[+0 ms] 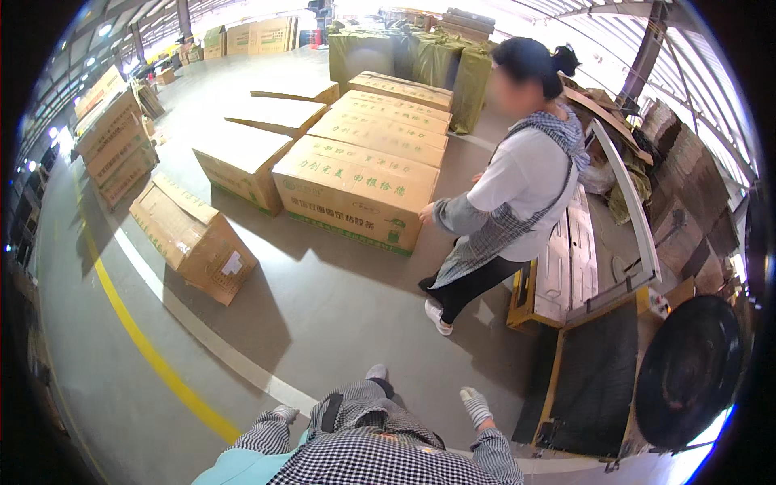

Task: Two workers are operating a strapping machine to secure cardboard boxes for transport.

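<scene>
My left hand [286,413], in a pale glove, hangs low beside my checked apron. Its fingers are too small and foreshortened to make out, and no object shows at it. On the other side my right hand [475,403], in a striped light glove, hangs with its fingers loosely extended and nothing in them. Neither hand touches a carton. Ahead stands a large cardboard carton [356,184] with green printing, at the front of a row of similar cartons. A co-worker [525,174] in a checked apron stands at its right end, one hand at the carton's edge.
A separate taped carton [192,234] stands left of the row, with stacked cartons [117,145] farther left. At right are a yellow-framed machine [594,364] with a round black part [689,372] and a metal rail. Green-wrapped stacks [453,77] stand behind. A yellow floor line [133,331] runs at left.
</scene>
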A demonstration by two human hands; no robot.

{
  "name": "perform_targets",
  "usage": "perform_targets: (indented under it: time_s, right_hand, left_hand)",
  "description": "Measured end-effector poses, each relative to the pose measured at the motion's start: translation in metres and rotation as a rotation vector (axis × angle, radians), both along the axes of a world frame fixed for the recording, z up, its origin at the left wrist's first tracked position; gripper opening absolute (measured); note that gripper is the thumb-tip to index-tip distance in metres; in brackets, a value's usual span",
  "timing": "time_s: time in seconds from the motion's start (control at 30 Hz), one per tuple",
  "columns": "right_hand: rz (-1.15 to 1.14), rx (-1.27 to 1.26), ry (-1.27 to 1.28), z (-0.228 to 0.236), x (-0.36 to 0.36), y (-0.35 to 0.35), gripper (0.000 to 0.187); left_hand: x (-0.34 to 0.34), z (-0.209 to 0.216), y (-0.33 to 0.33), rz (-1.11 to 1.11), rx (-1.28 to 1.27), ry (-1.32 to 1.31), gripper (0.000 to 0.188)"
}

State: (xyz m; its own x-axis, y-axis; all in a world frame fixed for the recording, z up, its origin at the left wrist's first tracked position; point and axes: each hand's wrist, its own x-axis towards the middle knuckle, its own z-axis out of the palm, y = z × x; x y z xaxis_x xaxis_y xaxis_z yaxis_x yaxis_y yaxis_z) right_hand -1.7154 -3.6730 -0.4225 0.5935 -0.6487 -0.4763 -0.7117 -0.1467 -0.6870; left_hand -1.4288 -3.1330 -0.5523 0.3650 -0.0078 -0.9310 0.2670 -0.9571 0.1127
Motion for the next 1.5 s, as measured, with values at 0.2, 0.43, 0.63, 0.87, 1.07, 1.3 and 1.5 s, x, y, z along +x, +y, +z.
perform_targets:
  time_s: [0.2,0.43,0.63,0.87,1.07,1.3,1.5]
  right_hand:
    - [0.173,0.082,0.268,-0.066,0.008,-0.065,0.049]
    - [-0.156,0.333,0.376,-0.077,0.003,-0.145,0.047]
    - [-0.037,0.195,0.376,-0.171,-0.024,-0.276,0.052]
    - [-0.198,0.264,0.299,-0.223,0.004,-0.500,0.051]
    - [0.005,-0.097,0.358,-0.179,0.132,-0.642,0.046]
    - [-0.108,0.168,-0.049,-0.144,0.255,-0.612,0.030]
    - [0.696,-0.067,0.366,-0.176,0.308,-0.548,0.042]
  left_hand:
    - [0.117,0.015,-0.162,-0.328,-0.167,-0.164,0.050]
    - [0.223,0.066,-0.413,0.278,-0.594,-0.191,0.037]
    - [0.230,0.066,-0.535,-0.240,-0.332,-0.225,0.046]
    - [0.214,0.072,-0.604,-0.359,-0.181,-0.177,0.056]
    - [0.228,0.098,-0.675,0.068,-0.318,-0.269,0.047]
    - [0.247,0.073,-0.655,0.093,-0.278,-0.128,0.049]
    - [0.292,0.033,-0.606,0.213,-0.142,-0.102,0.050]
